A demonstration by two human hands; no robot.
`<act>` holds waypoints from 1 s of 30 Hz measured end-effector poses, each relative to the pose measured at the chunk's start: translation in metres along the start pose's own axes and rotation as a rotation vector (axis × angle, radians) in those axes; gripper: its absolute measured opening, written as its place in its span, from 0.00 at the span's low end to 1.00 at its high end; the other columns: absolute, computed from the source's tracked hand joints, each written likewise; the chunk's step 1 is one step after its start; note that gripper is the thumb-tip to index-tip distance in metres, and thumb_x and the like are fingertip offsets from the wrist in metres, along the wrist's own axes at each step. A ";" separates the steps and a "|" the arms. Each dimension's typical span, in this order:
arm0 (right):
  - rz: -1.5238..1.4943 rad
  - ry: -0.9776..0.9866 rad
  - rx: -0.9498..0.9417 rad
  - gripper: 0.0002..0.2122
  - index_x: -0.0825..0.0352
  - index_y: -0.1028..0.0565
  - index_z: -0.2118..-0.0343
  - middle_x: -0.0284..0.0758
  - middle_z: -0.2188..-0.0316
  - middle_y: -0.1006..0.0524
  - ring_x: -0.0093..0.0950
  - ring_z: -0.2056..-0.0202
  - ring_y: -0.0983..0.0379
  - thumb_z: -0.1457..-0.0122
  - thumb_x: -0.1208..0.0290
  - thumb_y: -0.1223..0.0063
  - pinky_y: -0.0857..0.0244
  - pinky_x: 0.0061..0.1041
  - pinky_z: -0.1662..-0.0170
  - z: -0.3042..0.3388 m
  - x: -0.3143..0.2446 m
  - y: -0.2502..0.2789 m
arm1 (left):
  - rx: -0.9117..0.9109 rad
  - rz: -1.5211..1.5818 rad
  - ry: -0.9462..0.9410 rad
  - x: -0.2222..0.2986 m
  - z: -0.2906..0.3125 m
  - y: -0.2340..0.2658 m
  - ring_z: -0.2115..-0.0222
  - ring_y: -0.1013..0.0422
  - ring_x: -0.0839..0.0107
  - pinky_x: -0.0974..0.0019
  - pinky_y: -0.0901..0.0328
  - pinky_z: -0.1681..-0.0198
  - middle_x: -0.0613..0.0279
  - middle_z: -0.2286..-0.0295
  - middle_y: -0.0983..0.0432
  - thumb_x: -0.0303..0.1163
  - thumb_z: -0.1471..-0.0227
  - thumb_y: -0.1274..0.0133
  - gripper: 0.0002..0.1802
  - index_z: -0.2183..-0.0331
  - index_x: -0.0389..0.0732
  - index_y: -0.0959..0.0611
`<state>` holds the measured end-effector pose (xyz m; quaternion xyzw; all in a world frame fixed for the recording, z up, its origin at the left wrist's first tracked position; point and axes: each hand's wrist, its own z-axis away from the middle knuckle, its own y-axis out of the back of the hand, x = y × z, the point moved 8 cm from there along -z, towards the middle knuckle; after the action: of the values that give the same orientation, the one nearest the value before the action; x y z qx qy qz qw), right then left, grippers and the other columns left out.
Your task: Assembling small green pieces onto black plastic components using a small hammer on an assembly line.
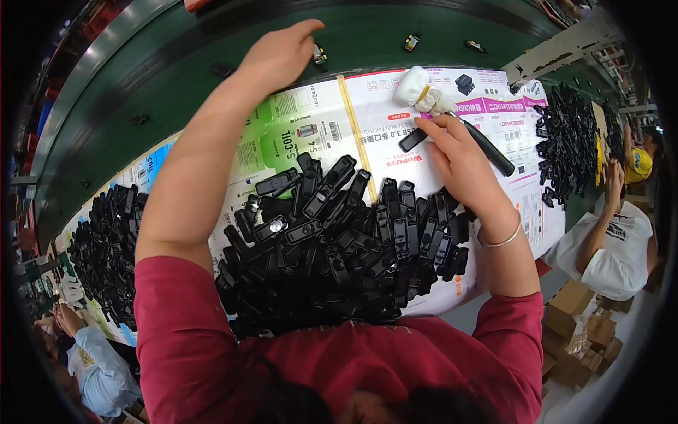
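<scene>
Holding black casing (411,140), printed sheets (385,152), probably cardboard

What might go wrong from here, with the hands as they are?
The left hand could fumble the small part by its fingers, over the green belt. The right hand, holding a black piece, might bump the black-handled tool nearby. The loosely heaped pile could shed pieces.

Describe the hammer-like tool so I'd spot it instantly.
Find the green belt, then the printed sheets alongside it. Beside the person's right hand lies the hammer-like tool. Its white wrapped head, banded in yellow, sets it apart from the black pieces heaped nearby.
</scene>
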<state>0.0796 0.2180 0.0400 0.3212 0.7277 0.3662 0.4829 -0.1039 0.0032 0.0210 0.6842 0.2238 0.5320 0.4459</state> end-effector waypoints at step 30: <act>-0.214 0.211 -0.071 0.10 0.67 0.22 0.65 0.38 0.67 0.24 0.38 0.62 0.28 0.50 0.71 0.39 0.34 0.35 0.57 -0.064 -0.052 -0.056 | 0.061 0.048 -0.421 0.034 0.110 -0.011 0.61 0.32 0.56 0.59 0.37 0.56 0.56 0.67 0.28 0.32 0.58 0.36 0.15 0.66 0.39 0.21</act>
<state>0.0306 0.1316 0.0342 0.1841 0.7912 0.3698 0.4510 0.0119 -0.0054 0.0256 0.7985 0.1256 0.3806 0.4491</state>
